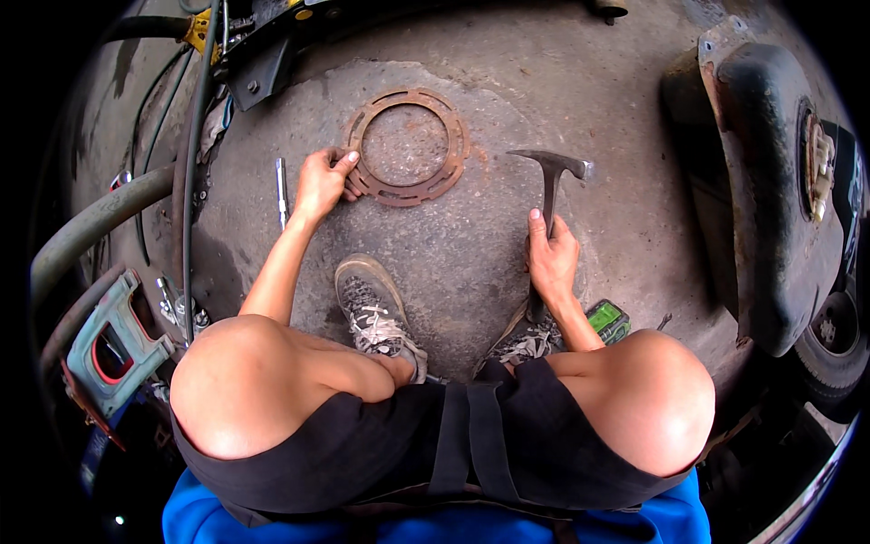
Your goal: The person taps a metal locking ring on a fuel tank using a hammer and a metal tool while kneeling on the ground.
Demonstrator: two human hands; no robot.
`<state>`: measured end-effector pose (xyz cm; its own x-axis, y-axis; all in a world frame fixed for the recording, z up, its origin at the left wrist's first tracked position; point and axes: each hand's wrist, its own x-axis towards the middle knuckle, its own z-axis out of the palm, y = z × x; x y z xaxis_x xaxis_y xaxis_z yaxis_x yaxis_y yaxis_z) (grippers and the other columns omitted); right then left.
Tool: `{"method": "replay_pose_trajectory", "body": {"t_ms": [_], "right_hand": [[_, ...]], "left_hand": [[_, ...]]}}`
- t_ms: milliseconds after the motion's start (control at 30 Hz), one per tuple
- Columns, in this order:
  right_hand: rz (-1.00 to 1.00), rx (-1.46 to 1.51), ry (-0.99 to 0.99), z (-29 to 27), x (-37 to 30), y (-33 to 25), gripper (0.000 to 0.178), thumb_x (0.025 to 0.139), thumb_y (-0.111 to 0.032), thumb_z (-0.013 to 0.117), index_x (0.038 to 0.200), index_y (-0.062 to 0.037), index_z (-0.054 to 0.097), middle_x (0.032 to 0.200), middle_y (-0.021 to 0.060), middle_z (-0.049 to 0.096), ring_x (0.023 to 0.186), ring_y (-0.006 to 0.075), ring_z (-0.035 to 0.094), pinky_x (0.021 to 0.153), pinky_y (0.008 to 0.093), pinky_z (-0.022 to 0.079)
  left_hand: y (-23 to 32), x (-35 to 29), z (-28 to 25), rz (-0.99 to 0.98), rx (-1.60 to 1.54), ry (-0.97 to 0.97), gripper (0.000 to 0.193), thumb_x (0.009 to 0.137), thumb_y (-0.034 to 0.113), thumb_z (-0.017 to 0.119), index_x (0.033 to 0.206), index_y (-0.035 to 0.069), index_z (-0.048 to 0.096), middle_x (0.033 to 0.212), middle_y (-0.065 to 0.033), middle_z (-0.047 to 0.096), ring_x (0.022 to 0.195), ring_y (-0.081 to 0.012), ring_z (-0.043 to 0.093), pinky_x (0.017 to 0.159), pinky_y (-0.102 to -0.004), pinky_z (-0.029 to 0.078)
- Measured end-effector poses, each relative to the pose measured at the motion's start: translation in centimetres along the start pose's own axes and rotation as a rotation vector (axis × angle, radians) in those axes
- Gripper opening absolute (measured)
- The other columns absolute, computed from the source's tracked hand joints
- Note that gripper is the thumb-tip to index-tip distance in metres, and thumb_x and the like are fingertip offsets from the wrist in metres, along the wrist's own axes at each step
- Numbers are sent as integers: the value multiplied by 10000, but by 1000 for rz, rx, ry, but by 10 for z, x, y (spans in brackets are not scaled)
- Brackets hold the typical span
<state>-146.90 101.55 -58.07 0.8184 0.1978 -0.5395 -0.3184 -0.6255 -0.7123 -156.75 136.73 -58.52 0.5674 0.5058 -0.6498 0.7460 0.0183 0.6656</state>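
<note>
"Where are our hands?"

"Left hand (323, 186): grip clamped on the eight-o'clock edge of a brown, rusted, slotted metal ring (457, 148), at twelve o'clock. Right hand (553, 257): wrapped around a dark metal, pick-ended hammer (550, 172), two o'clock."

"How far along?"

"Rust covers the ring; the hammer stands apart. What's left, we cannot tell."

On the right side of the concrete floor (625, 100), a big dark tank (770, 190) with a pale fitting (822, 168) sits near a black tyre (834, 349), while a green-and-black device (608, 319) lies closer to the lower edge. On the left lies a slim silver rod (282, 192), with thin cables (148, 150), a thick greenish hose (100, 227) and a pale teal frame (142, 355) farther out. At the upper left, a dark metal bracket (260, 80) shows near a yellow part (200, 32).
</note>
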Motion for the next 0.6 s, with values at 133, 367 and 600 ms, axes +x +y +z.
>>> {"method": "replay_pose_trajectory", "body": {"t_ms": [133, 367, 600], "right_hand": [[-39, -90, 3, 1, -3, -14, 401, 1003, -345, 606, 880, 36, 607, 607, 190, 556, 562, 179, 502, 575, 416, 452], [-62, -96, -25, 5, -2, -13, 403, 1008, -358, 601, 871, 20, 596, 603, 130, 545, 561, 142, 503, 550, 381, 443], [11, 25, 16, 0, 3, -1, 396, 1011, -341, 598, 925, 44, 625, 662, 171, 605, 641, 155, 536, 626, 393, 482]], "left_hand": [[0, -3, -2, -5, -154, 2, 279, 996, 155, 610, 1097, -104, 590, 920, -170, 693, 722, -215, 697, 621, -310, 590], [59, -36, -5, 119, -540, -131, 350, 987, 115, 600, 1242, -80, 462, 1102, -234, 674, 950, -313, 724, 811, -392, 637], [78, -34, 0, 3, -202, -144, 274, 1010, 134, 561, 1161, -89, 511, 940, -198, 699, 752, -275, 736, 619, -311, 628]]}}
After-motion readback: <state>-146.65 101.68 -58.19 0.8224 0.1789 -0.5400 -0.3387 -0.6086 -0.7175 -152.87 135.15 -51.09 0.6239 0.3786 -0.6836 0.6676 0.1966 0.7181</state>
